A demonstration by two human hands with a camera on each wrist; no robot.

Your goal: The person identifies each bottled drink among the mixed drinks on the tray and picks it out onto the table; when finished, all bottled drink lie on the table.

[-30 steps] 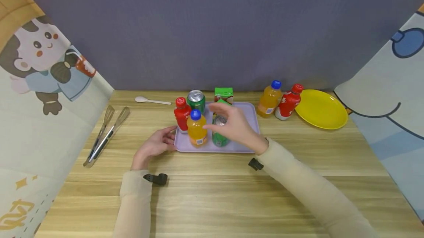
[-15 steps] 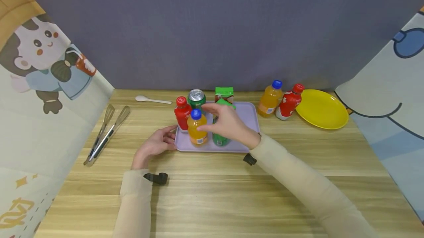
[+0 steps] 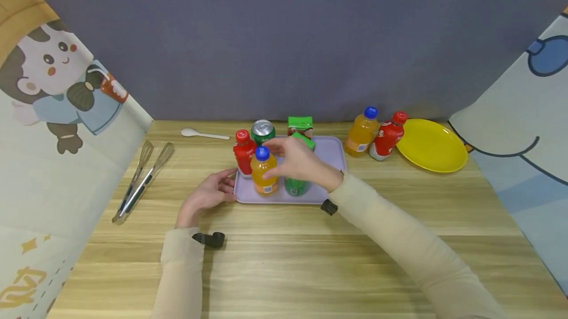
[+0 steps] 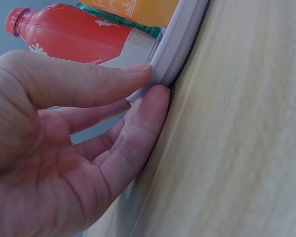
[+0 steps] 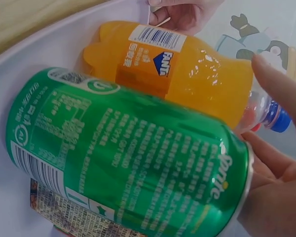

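Note:
My left hand (image 3: pixel 212 192) pinches the left rim of a pale lilac tray (image 3: pixel 328 161), thumb above and fingertips below in the left wrist view. Around the upper part of an orange Fanta bottle (image 3: pixel 265 176) with a blue cap, my right hand (image 3: pixel 299 161) is spread. Its thumb is in front and its fingers behind; firm contact cannot be made out. A green Sprite can (image 5: pixel 133 153) stands beside the bottle, partly hidden by that hand in the head view. A red bottle (image 3: pixel 244 154) and another green can (image 3: pixel 263 131) stand behind on the left.
Green-topped cartons (image 3: pixel 300 124) stand at the tray's back. To the right are another orange bottle (image 3: pixel 361 134), a red-and-white bottle (image 3: pixel 387 137) and a yellow plate (image 3: pixel 432 146). Tongs (image 3: pixel 142 186) and a white spoon (image 3: pixel 204 134) lie on the left.
My right hand has moved left from over the Sprite can to the orange Fanta bottle. My left hand and the bottles have stayed in place.

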